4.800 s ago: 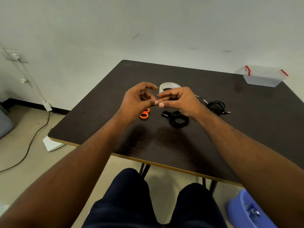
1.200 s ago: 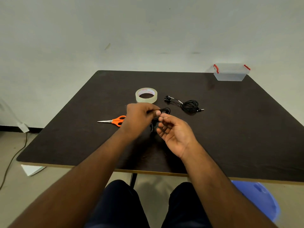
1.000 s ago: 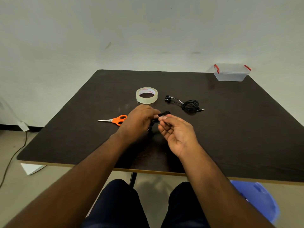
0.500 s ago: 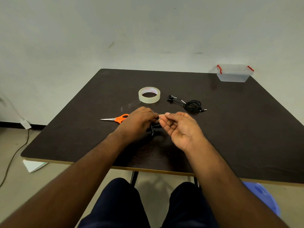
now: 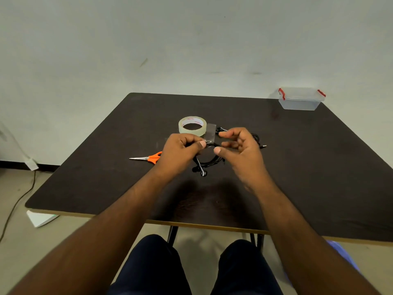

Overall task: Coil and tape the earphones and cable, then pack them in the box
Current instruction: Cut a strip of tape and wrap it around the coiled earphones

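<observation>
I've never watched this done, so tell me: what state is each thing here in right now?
left hand: grips the coiled cable
right hand: fingers loosely curled beside it
coiled cable: held above the table
tape piece: sticking up from the coil
box: lid on
scissors: closed, lying flat

black earphones (image 5: pixel 209 163) coiled, clear box (image 5: pixel 300 101) far-right

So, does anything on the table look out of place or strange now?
Nothing stands out. The tape roll, scissors and closed box sit neatly; the left hand pinches the earphone coil.
</observation>
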### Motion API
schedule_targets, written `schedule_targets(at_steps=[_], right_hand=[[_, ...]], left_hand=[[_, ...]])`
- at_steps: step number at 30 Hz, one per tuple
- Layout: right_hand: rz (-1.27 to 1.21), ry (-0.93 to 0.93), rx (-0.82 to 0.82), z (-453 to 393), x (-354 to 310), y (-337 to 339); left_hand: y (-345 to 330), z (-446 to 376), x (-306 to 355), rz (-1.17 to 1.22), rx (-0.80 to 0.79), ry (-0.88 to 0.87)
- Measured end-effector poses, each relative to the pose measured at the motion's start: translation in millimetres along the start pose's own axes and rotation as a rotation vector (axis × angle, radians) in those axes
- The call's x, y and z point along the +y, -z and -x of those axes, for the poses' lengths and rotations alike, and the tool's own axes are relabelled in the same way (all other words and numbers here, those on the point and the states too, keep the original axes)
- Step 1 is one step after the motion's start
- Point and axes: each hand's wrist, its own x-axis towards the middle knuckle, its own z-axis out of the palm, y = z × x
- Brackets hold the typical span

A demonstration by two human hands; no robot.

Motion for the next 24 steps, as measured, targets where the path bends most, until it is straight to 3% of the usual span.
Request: schedule_targets(at_steps=[4,10,14,17,20,24], right_hand=[[0.404,0.399,0.052,2.5,7.9,-5.6],[0.622,0.561,0.052,0.5,6.4,-3.1],[0.729,0.415,-0.075,-2.3,4.5,-4.4],[0.819,0.286,-0.179,-8.3,2.2,-2.9],[0.526,0.082,-0.188,-6.4,-0.5,-1.6],[0.158,-0.093,-0.262,-6.8,-1.1,6.0]], left_hand=[[-2.1,0.2,4.4,0.008,-0.046,0.049],[-4.2,2.1,10.8,-0.188,-0.113,0.006],[-9.0,-0.7,13.4,-0.554,-0.063,-0.077],[-14.6,-1.6,9.0,-0.913,-0.019,-0.259],[-15.7,2.8,-2.2,-1.081,-0.053,-0.359],[-13.8,6.7,-9.5,-0.951,0.003,-0.386]])
